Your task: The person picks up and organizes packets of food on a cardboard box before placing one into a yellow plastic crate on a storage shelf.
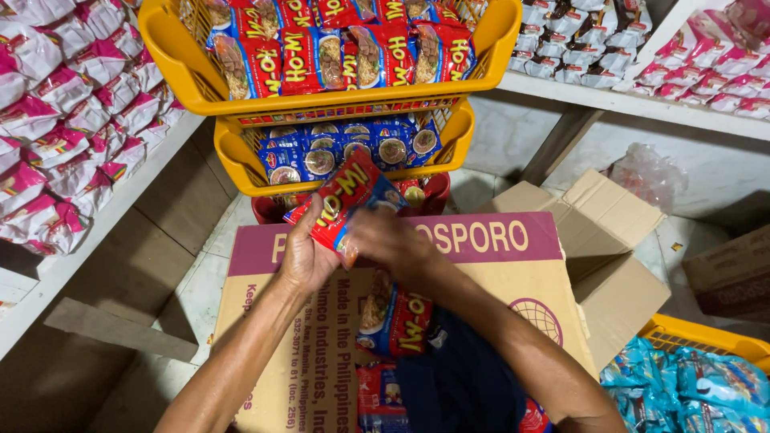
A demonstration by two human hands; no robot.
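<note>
My left hand (303,258) and my right hand (391,240) both grip a small stack of red noodle packets (346,192), held above a cardboard carton (497,273). The packets point toward the stacked baskets ahead. More red packets (393,313) lie in the carton's open part below my right forearm. The top yellow basket (184,72) is full of the same red packets. Beneath it, a second yellow basket (233,164) holds blue packets, and a red basket (269,210) sits lowest, mostly hidden.
White shelves on the left (120,200) and back right (626,100) carry pink-and-white packets. An open cardboard box (609,240) stands right of the carton. A yellow basket with light-blue packets (690,377) is at lower right. A crumpled plastic bag (650,172) lies under the right shelf.
</note>
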